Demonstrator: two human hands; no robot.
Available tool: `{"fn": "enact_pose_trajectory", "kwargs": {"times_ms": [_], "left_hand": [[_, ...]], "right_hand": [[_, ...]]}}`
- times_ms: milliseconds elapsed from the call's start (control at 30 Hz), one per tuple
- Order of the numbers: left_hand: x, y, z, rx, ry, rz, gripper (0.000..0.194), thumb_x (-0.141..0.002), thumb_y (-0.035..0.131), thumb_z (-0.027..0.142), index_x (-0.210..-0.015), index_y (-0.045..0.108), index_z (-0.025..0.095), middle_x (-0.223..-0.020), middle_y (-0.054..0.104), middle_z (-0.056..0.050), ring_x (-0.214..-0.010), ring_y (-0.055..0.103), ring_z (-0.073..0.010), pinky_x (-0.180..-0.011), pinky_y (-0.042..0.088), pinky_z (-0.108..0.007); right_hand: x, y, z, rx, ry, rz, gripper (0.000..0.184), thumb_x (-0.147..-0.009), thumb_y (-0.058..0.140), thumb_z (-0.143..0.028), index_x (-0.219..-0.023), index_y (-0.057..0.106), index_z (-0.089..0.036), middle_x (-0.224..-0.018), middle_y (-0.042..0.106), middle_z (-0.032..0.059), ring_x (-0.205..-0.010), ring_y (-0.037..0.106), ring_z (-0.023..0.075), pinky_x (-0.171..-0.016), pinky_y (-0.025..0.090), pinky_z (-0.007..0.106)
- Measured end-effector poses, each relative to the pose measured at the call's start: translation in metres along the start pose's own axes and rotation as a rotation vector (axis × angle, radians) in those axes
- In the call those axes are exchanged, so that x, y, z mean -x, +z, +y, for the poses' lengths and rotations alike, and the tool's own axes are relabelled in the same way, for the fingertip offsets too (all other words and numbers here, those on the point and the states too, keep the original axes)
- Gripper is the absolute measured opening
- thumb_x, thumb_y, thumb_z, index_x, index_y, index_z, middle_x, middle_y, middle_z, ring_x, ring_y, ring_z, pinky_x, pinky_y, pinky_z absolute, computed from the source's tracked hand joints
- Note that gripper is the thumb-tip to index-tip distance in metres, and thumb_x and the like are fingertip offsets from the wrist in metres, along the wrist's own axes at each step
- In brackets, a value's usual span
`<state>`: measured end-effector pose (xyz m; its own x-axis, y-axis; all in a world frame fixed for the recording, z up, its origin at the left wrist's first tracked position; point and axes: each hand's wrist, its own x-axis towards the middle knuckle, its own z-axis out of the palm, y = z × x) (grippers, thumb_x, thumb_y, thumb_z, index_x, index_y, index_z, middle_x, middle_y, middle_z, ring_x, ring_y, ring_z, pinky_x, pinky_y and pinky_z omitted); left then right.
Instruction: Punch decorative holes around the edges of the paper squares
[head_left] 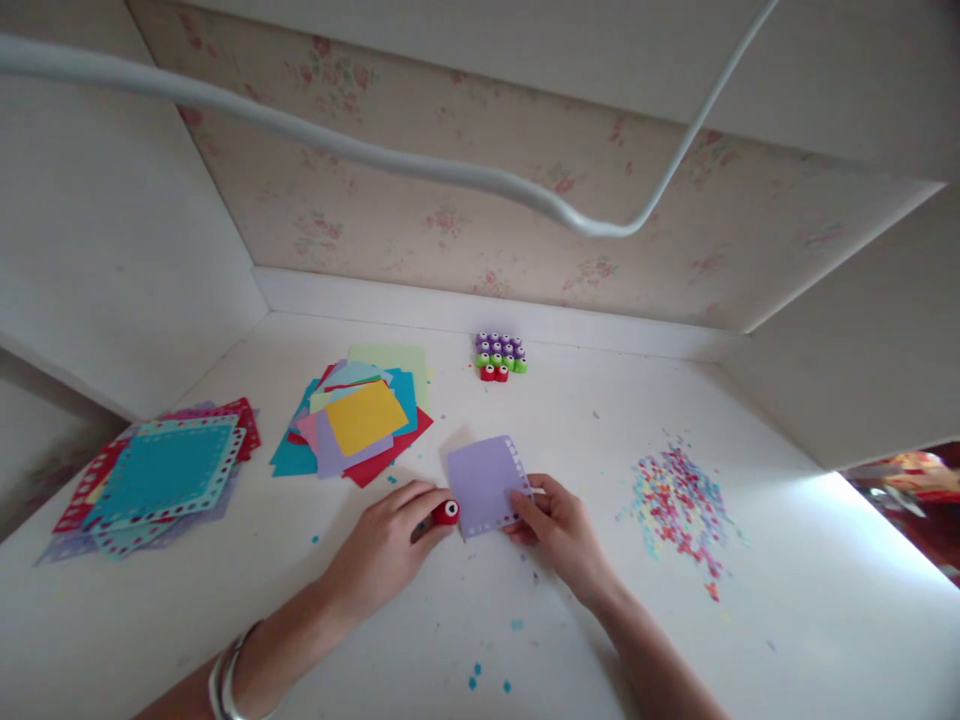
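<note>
Toward six o'clock from my view's centre, the purple sheet [484, 485], pinched at its four-o'clock side by the fingers of my right hand [562, 530], lies at two o'clock from the red punch [445, 513] clamped in my left hand [394, 530].

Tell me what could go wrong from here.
The right hand pinches the lilac sheet near its punched edge, which might bend or tear. The red punch in the left hand is at the sheet's left side; a slip could misalign a hole. Loose paper bits right of the sheet could scatter if brushed.
</note>
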<state>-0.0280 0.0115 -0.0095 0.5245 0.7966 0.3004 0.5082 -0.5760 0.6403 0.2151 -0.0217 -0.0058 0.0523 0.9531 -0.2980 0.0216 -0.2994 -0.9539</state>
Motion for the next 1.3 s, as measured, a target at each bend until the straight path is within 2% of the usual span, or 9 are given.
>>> {"fn": "enact_pose_trajectory", "kwargs": {"times_ms": [167,333,500,1300], "left_hand": [[-0.002,-0.003,0.0,0.053,-0.042,0.016,0.019,-0.093,0.063,0.026,-0.112,0.064,0.026,-0.11,0.067,-0.003,-0.1,0.066,-0.0191,-0.088,0.056,-0.031],[-0.004,-0.003,-0.004,0.252,-0.141,0.024,0.019,-0.093,0.061,0.024,-0.112,0.062,0.024,-0.108,0.068,-0.002,-0.091,0.069,-0.0156,-0.081,0.059,-0.027],[-0.003,-0.001,-0.007,0.325,-0.182,0.015,0.021,-0.093,0.061,0.024,-0.114,0.059,0.023,-0.106,0.07,-0.003,-0.09,0.071,-0.0168,-0.082,0.061,-0.03],[-0.002,0.001,-0.006,0.274,-0.145,0.011,0.02,-0.093,0.061,0.023,-0.113,0.059,0.024,-0.105,0.067,-0.003,-0.089,0.069,-0.0162,-0.08,0.06,-0.03]], "right_hand": [[-0.003,0.002,0.004,-0.018,0.038,0.017,0.046,-0.08,0.068,-0.059,-0.1,0.055,-0.02,-0.078,0.072,0.0037,-0.064,0.067,0.0145,-0.06,0.054,0.026],[-0.003,0.003,-0.001,-0.093,0.046,0.032,0.048,-0.077,0.071,-0.058,-0.098,0.054,-0.019,-0.075,0.07,0.0021,-0.062,0.066,0.0135,-0.06,0.054,0.026],[-0.001,0.004,-0.008,-0.138,0.052,0.041,0.048,-0.074,0.073,-0.058,-0.097,0.055,-0.019,-0.074,0.069,0.0018,-0.062,0.065,0.0134,-0.061,0.054,0.027],[-0.002,0.01,-0.01,-0.135,0.019,0.055,0.05,-0.074,0.073,-0.06,-0.096,0.057,-0.019,-0.072,0.069,0.0016,-0.062,0.065,0.0139,-0.061,0.055,0.028]]}}
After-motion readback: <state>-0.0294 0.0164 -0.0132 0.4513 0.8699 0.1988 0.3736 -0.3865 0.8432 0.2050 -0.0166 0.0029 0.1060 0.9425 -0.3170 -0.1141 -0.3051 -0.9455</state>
